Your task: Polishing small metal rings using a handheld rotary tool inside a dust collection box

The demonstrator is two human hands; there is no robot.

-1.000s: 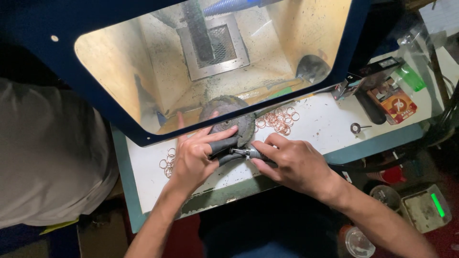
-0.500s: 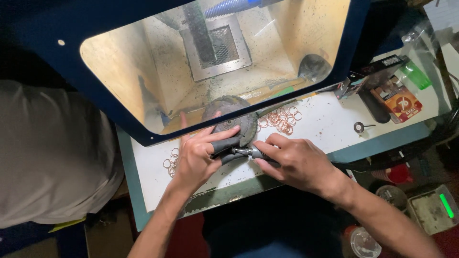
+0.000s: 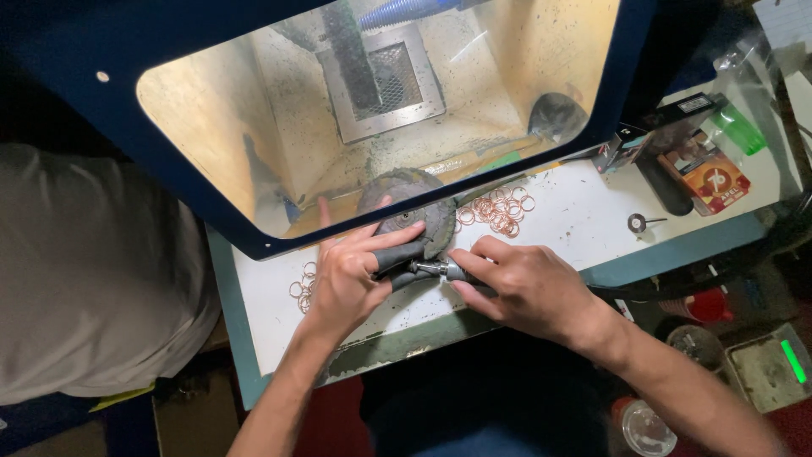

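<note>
Rotary handpiece [image 3: 440, 270], slim, rigid metal and likely light, is lying at the table's [image 3: 584, 211] front edge; right hand [image 3: 529, 288] is pinching its shaft in a narrow grip, left hand [image 3: 347, 275] is pressing the dark pad [image 3: 410, 216] behind. Copper rings [image 3: 499, 211] are resting nearby.

A white worktop [image 3: 584, 220] with a teal edge is seen at centre; a lit, dusty blue-framed extraction booth [image 3: 279, 101] is set at twelve o'clock.
</note>
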